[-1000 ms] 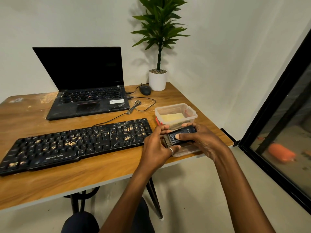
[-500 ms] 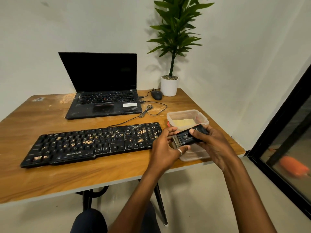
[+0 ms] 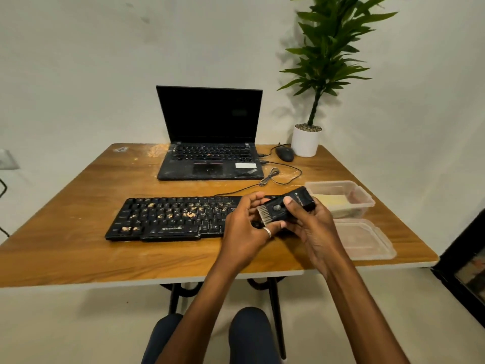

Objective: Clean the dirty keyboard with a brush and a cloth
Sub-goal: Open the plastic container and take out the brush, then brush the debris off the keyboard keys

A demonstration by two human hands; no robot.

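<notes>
- A black computer keyboard (image 3: 168,216) lies flat in the middle of a brown wooden desk (image 3: 78,219). Many of its keys are scattered with pale orange crumbs.
- Both hands are raised together over the right end of the keyboard, holding one small black rectangular brush (image 3: 286,208) with a row of pale bristles.
- The left hand (image 3: 246,227) has its fingers curled round the bristle end of the brush, and a silver ring shows on it.
- The right hand (image 3: 312,227) grips the body of the brush, with the thumb pressed on its top face.
- The brush is held above the keyboard with its bristles pointing left. Whether they touch the keys cannot be told.
- Just right of the keyboard stands an open clear plastic container (image 3: 367,203) with a folded yellow cloth (image 3: 332,199) lying inside it.
- The container's clear plastic lid (image 3: 364,239) lies flat on the desk, right of the keyboard and nearer the person.
- Behind the keyboard is an open black laptop (image 3: 210,143) with a dark screen.
- Behind and to the right of the keyboard sit a black mouse (image 3: 284,154) and a green leafy plant in a white pot (image 3: 305,140).
- A thin black cable (image 3: 273,177) loops across the desk behind the keyboard's right end.
</notes>
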